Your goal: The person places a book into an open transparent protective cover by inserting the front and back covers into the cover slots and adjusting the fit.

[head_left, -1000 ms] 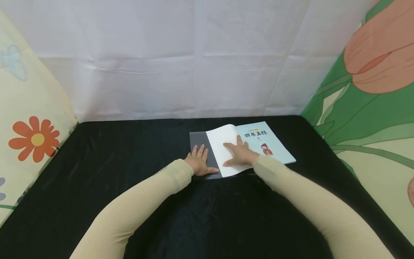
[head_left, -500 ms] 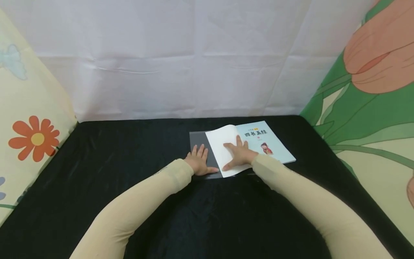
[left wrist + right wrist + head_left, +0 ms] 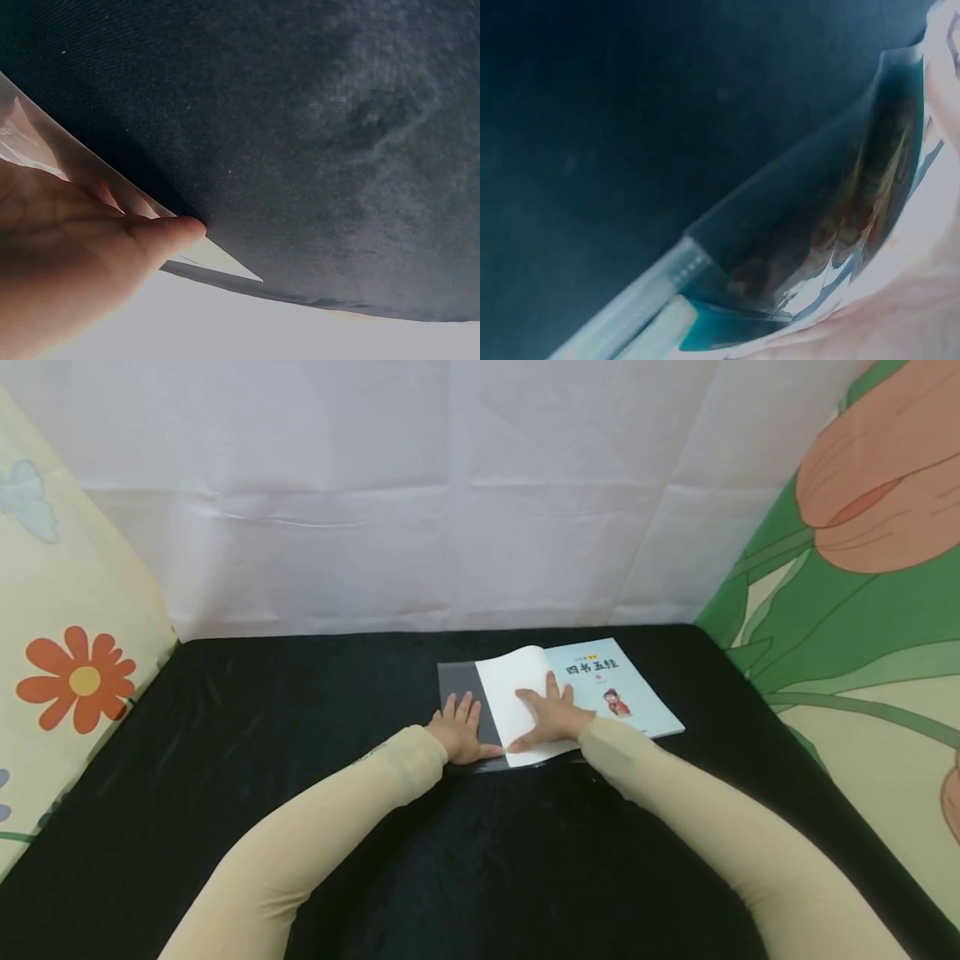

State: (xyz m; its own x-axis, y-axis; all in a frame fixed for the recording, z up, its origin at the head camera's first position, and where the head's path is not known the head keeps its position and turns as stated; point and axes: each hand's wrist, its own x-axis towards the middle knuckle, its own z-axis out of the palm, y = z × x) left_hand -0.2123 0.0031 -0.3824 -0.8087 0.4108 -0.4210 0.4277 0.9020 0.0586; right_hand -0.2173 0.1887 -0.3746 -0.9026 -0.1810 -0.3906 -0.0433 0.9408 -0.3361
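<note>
A thin book (image 3: pixel 648 697) lies on the black cloth with its pale blue title page up. Its front cover, white inside (image 3: pixel 501 687), is folded over to the left and bows up at the fold. Under that flap, a clear plastic book cover (image 3: pixel 457 677) sticks out on the left. My left hand (image 3: pixel 459 735) rests spread on the plastic, thumb along its near edge; the left wrist view shows the thumb (image 3: pixel 176 234) there. My right hand (image 3: pixel 553 717) presses on the white flap, fingers spread, thumb near its left edge. The plastic (image 3: pixel 795 202) curves beneath the flap in the right wrist view.
Black cloth (image 3: pixel 300 693) covers the table. A white cloth backdrop (image 3: pixel 337 527) hangs behind it. Printed panels with a red flower (image 3: pixel 84 681) and a large tulip (image 3: pixel 892 502) stand at the left and right.
My right thumb has slid a little left and nearer to the left thumb. The near corner of the white flap has shifted slightly left. The left hand stays in place.
</note>
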